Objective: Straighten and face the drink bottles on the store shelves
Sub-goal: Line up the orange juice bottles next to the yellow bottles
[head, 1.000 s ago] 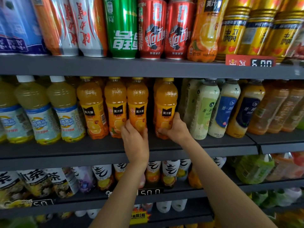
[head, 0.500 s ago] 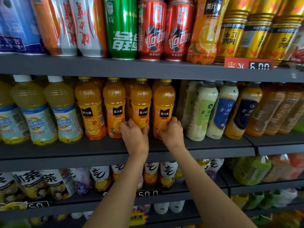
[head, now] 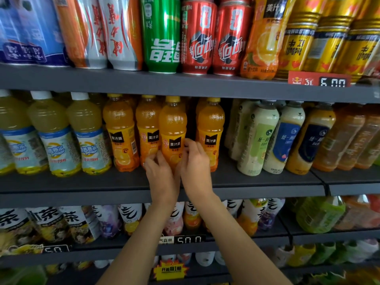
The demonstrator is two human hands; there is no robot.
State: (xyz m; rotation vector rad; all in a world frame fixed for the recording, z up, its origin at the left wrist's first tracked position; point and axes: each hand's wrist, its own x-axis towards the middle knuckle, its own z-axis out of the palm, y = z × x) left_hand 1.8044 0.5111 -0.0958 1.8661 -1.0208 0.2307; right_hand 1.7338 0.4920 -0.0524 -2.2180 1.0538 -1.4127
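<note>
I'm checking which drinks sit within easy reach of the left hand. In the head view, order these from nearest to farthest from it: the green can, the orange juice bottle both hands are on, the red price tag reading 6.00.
From the left hand:
1. Orange juice bottle, middle shelf, touching the hand.
2. Green can, top shelf, straight above.
3. Red price tag, top shelf edge, far right.
</note>
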